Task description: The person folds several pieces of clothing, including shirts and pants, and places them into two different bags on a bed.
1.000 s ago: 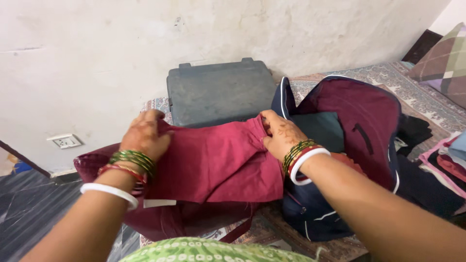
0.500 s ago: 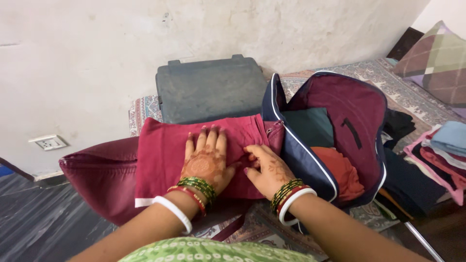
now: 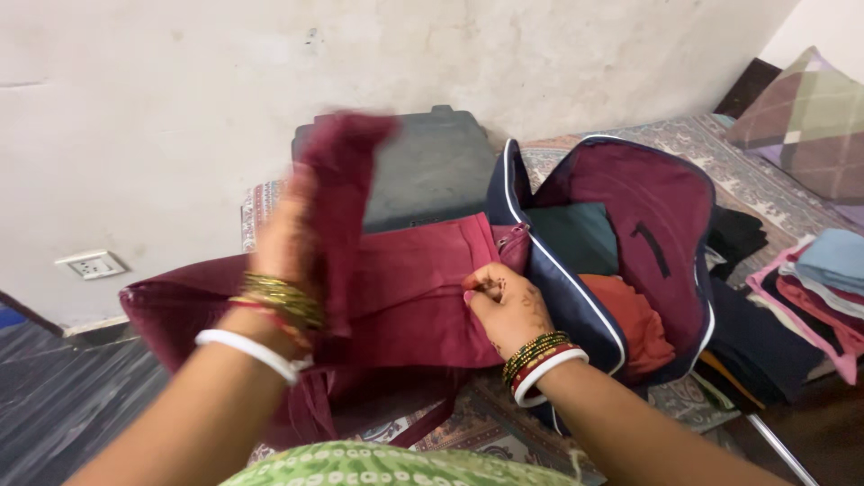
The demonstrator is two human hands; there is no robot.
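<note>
Lying with its long axis left to right across a maroon bag (image 3: 193, 315), the maroon garment (image 3: 414, 288) ends at the open navy bag (image 3: 576, 310). Its left end is lifted upright, seemingly pinched in the blurred left hand (image 3: 292, 229). The right hand (image 3: 504, 301) presses closed fingers on the fabric. A grey case (image 3: 432, 162) sits behind.

Both wrists: white, red, green-gold bangles; henna on right hand (image 3: 509, 304); green dotted garment
</note>
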